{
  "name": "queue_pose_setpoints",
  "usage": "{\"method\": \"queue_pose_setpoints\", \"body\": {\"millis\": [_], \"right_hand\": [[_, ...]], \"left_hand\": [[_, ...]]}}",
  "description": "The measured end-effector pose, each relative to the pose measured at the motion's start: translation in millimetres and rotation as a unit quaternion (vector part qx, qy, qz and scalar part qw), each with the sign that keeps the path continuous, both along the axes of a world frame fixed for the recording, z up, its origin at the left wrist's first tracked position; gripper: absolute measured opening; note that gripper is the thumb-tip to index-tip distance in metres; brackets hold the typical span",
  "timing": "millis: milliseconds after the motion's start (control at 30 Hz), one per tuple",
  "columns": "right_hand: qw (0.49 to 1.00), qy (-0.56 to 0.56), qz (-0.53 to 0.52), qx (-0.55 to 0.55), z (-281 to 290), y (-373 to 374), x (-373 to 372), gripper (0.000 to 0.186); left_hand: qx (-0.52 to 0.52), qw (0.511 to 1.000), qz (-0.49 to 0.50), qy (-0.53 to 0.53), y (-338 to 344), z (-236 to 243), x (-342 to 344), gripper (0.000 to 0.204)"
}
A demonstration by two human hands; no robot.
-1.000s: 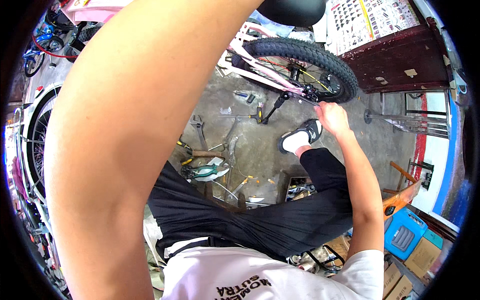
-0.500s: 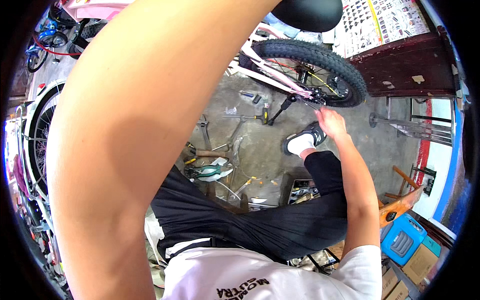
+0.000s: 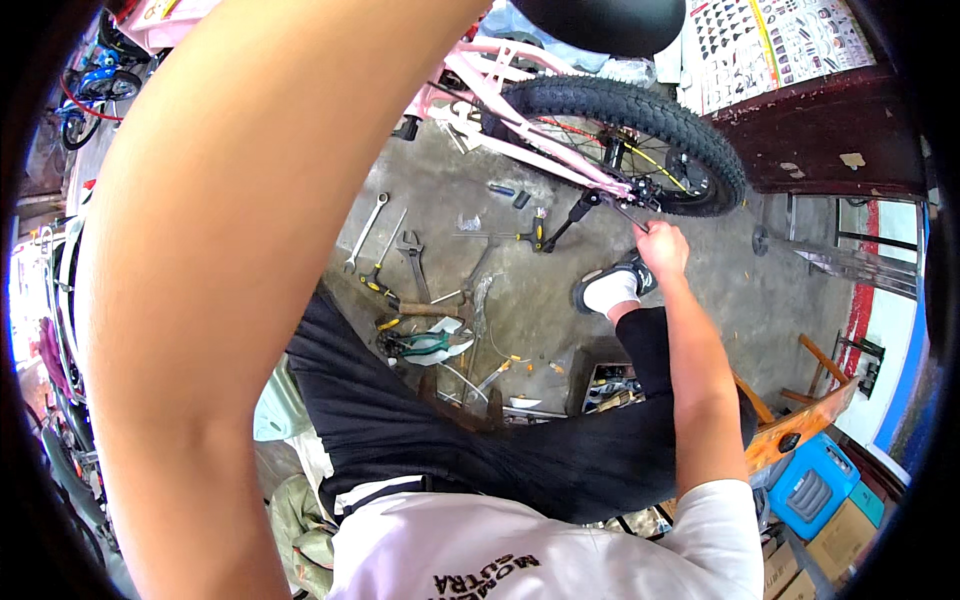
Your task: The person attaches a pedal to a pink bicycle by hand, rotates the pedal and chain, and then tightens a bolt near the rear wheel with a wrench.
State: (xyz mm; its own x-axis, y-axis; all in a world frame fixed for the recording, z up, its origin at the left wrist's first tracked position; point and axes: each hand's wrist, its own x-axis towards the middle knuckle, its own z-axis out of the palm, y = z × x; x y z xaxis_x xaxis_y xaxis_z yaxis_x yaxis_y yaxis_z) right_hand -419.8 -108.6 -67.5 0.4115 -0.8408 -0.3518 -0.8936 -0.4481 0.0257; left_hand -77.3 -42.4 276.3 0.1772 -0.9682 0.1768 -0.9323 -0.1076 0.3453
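My right hand (image 3: 662, 248) is closed around the handle of a slim metal wrench (image 3: 627, 214). The wrench's far end meets the rear axle area of a pink bicycle frame (image 3: 555, 150), close to a black kickstand (image 3: 572, 221). A knobby black rear tire (image 3: 640, 113) stands just beyond. My left forearm (image 3: 230, 190) crosses the left of the view and runs out past the top edge, so my left hand is hidden. A black saddle (image 3: 605, 22) is at the top.
Several tools lie on the concrete floor: a combination wrench (image 3: 366, 233), an adjustable wrench (image 3: 412, 262), a hammer (image 3: 430, 309) and green-handled pliers (image 3: 425, 344). A wooden stool (image 3: 800, 425) and a blue plastic case (image 3: 812, 486) are at the right. A dark red cabinet (image 3: 820, 140) stands behind.
My left forearm has shifted left, uncovering more of the pink frame and the tools on the floor. My right hand keeps hold of the wrench, its angle slightly changed.
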Motion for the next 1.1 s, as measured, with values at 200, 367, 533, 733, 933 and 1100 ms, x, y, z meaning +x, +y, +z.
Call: {"method": "queue_pose_setpoints", "body": {"millis": [200, 367, 533, 733, 933, 1100], "right_hand": [[1.0, -0.015, -0.027, -0.002, -17.9, -6.0, -5.3, 0.036], [0.998, -0.038, -0.042, -0.017, -16.2, -3.0, 0.4, 0.035], [0.998, -0.043, -0.042, -0.027, -22.0, -5.3, -5.4, 0.036], [0.998, -0.023, -0.058, -0.015, -17.1, -3.3, 2.0, 0.032], [0.998, -0.057, -0.021, -0.01, -29.2, -6.4, -4.5, 0.035], [0.998, -0.062, -0.019, -0.009, -34.0, -9.2, -7.2, 0.036]], "left_hand": [[0.036, 0.999, 0.016, -0.007, 3.1, 11.4, -16.1, 0.043], [-0.001, 0.996, -0.065, -0.053, 25.8, 19.0, -29.6, 0.044], [0.049, 0.991, 0.043, 0.116, 7.9, 15.5, -10.6, 0.043], [-0.024, 0.997, -0.069, 0.015, -1.7, -0.7, 4.1, 0.037], [-0.066, 0.99, -0.116, -0.053, -7.7, -4.9, 7.3, 0.032], [-0.023, 0.995, 0.026, 0.097, -2.7, 2.7, -6.0, 0.032]]}}
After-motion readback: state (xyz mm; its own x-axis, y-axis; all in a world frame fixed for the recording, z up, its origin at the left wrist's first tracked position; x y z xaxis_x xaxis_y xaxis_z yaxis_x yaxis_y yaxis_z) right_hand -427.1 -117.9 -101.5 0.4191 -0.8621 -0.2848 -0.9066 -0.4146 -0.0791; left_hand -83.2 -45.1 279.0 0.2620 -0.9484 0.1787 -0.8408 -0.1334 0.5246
